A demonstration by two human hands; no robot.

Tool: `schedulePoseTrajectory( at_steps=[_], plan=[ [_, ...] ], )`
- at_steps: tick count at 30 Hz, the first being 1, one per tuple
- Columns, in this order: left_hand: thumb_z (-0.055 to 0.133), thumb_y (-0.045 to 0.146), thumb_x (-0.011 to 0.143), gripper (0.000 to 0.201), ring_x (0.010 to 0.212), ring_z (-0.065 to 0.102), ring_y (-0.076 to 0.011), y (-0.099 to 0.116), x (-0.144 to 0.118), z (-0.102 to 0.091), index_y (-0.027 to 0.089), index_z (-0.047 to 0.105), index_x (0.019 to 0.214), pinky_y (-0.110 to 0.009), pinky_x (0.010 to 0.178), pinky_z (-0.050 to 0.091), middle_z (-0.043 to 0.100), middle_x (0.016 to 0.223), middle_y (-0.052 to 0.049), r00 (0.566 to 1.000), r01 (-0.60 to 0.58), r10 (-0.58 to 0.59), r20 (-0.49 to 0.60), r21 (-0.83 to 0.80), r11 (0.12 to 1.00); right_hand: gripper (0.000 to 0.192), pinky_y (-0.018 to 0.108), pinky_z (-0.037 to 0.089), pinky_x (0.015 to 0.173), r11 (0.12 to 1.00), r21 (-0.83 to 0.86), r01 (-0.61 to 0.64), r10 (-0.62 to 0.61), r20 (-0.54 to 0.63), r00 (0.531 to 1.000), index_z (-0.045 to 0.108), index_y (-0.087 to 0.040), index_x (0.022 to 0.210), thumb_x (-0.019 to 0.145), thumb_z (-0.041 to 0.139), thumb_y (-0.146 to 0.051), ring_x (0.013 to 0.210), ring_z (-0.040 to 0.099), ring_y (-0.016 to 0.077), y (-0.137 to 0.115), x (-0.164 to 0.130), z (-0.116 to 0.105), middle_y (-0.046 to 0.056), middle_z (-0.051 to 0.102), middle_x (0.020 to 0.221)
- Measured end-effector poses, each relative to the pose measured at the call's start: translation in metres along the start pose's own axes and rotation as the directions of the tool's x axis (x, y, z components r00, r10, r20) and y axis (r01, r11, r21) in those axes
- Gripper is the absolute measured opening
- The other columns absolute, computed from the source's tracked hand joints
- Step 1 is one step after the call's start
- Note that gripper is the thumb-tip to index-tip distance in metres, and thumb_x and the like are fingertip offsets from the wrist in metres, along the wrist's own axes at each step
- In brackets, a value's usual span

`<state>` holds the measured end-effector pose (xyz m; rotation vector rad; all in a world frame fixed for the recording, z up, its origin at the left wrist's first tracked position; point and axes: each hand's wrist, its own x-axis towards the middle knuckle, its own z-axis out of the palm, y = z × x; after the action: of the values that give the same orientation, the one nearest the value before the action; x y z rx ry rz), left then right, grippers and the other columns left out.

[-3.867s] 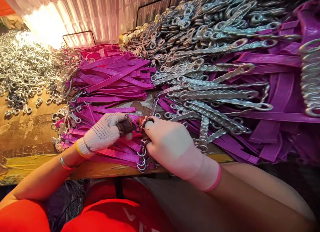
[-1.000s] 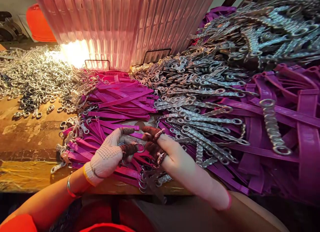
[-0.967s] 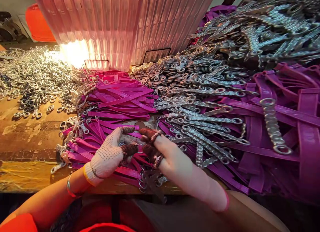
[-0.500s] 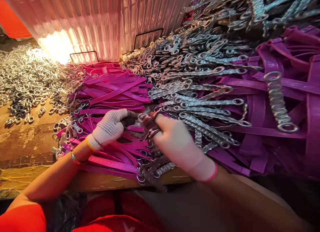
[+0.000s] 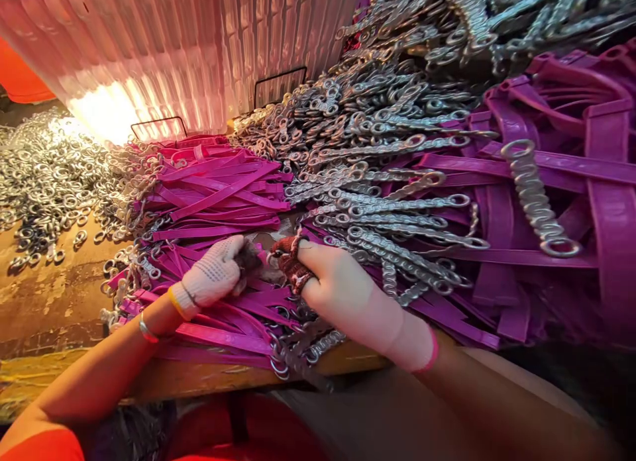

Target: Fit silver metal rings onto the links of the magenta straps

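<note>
Head view: left hand (image 5: 214,275) and right hand (image 5: 342,290) meet fingertip to fingertip, pinched on a small metal ring (image 5: 272,257) over the purple straps (image 5: 218,196) (limp, light). The ring looks hard, slick; grip its rim.

Bare bench (image 5: 44,302) at near left: room for a hand. Loose rings (image 5: 44,183) crowd far left. Straps (image 5: 218,196) fill centre, chains (image 5: 392,203) w/ more straps piled at right. Ribbed panel (image 5: 199,50) blocks back.
</note>
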<state>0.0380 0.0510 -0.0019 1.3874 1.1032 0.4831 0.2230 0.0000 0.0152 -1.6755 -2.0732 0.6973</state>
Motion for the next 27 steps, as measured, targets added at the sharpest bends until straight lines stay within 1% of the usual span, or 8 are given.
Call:
schedulePoseTrajectory(
  at_steps=[3, 7, 10, 13, 15, 19, 24, 27],
  plan=[
    [0.057, 0.041, 0.089, 0.025, 0.035, 0.026, -0.0056, 0.005, -0.015, -0.002, 0.018, 0.052, 0.081, -0.018, 0.035, 0.019, 0.038, 0.045, 0.008, 0.992, 0.097, -0.081, 0.095, -0.175, 0.98, 0.023, 0.029, 0.039, 0.067, 0.973, -0.228, -0.033, 0.052, 0.08, 0.995, 0.065, -0.017, 0.088, 0.078, 0.046, -0.01, 0.076, 0.062, 0.0208, -0.012, -0.002, 0.003, 0.008, 0.071, 0.085],
    [0.061, 0.047, 0.087, 0.032, 0.036, 0.025, -0.0047, -0.001, -0.024, 0.002, 0.018, 0.051, 0.079, -0.018, 0.035, 0.018, 0.037, 0.048, 0.008, 0.985, 0.13, -0.095, 0.146, -0.251, 0.959, 0.023, 0.029, 0.037, 0.066, 0.931, -0.365, 0.011, 0.038, 0.126, 0.991, 0.065, -0.016, 0.092, 0.079, 0.048, -0.009, 0.083, 0.063, 0.0212, -0.026, -0.002, 0.009, 0.01, 0.071, 0.093],
    [0.06, 0.048, 0.087, 0.033, 0.04, 0.03, -0.0059, -0.01, -0.026, 0.002, 0.018, 0.052, 0.078, -0.019, 0.038, 0.021, 0.041, 0.051, 0.006, 0.994, 0.074, -0.06, 0.096, -0.154, 0.985, 0.024, 0.031, 0.035, 0.063, 0.906, -0.418, 0.057, -0.001, 0.134, 0.991, 0.065, -0.015, 0.096, 0.081, 0.048, -0.01, 0.082, 0.064, 0.0221, -0.031, -0.003, 0.014, 0.012, 0.069, 0.097],
    [0.062, 0.038, 0.086, 0.023, 0.058, 0.048, -0.0104, -0.015, -0.025, -0.001, 0.016, 0.062, 0.08, -0.02, 0.051, 0.036, 0.058, 0.068, 0.0, 0.995, -0.093, 0.09, 0.033, 0.085, 0.992, 0.022, 0.032, 0.032, 0.059, 0.867, -0.484, 0.114, -0.044, 0.154, 0.987, 0.066, -0.015, 0.094, 0.085, 0.046, -0.011, 0.079, 0.063, 0.0229, -0.03, -0.005, 0.019, 0.014, 0.068, 0.095],
    [0.062, 0.029, 0.084, 0.015, 0.067, 0.052, -0.0127, -0.016, -0.024, -0.004, 0.015, 0.065, 0.08, -0.021, 0.059, 0.04, 0.063, 0.077, -0.003, 0.988, -0.152, 0.145, 0.053, 0.156, 0.976, 0.025, 0.032, 0.029, 0.056, 0.842, -0.52, 0.143, -0.065, 0.165, 0.984, 0.067, -0.014, 0.09, 0.087, 0.042, -0.01, 0.074, 0.062, 0.0227, -0.028, -0.006, 0.024, 0.015, 0.067, 0.09],
    [0.054, 0.028, 0.087, 0.017, 0.052, 0.044, -0.0111, -0.022, -0.025, -0.004, 0.016, 0.065, 0.082, -0.021, 0.051, 0.037, 0.057, 0.063, 0.0, 0.99, -0.013, 0.003, 0.144, 0.068, 0.998, 0.026, 0.032, 0.03, 0.055, 0.846, -0.512, 0.152, -0.107, 0.115, 0.988, 0.067, -0.012, 0.09, 0.084, 0.042, -0.008, 0.072, 0.061, 0.0229, -0.023, -0.004, 0.033, 0.015, 0.067, 0.088],
    [0.059, 0.016, 0.079, 0.014, 0.082, 0.059, -0.019, -0.034, -0.023, 0.0, 0.017, 0.072, 0.084, -0.028, 0.08, 0.047, 0.067, 0.085, -0.004, 0.963, -0.264, 0.248, 0.105, 0.18, 0.948, 0.028, 0.032, 0.04, 0.066, 0.886, -0.459, 0.063, -0.011, 0.115, 0.993, 0.065, -0.012, 0.099, 0.079, 0.046, -0.006, 0.082, 0.064, 0.0255, -0.024, 0.0, 0.03, 0.014, 0.069, 0.089],
    [0.053, 0.02, 0.086, 0.021, 0.082, 0.06, -0.0187, -0.036, -0.022, -0.001, 0.017, 0.073, 0.09, -0.028, 0.078, 0.047, 0.068, 0.086, -0.004, 0.964, -0.231, 0.21, 0.165, 0.12, 0.966, 0.033, 0.031, 0.043, 0.074, 0.901, -0.431, 0.046, 0.035, 0.178, 0.983, 0.061, -0.012, 0.108, 0.08, 0.045, -0.005, 0.092, 0.065, 0.0254, -0.026, 0.0, 0.02, 0.014, 0.069, 0.101]
  ],
)
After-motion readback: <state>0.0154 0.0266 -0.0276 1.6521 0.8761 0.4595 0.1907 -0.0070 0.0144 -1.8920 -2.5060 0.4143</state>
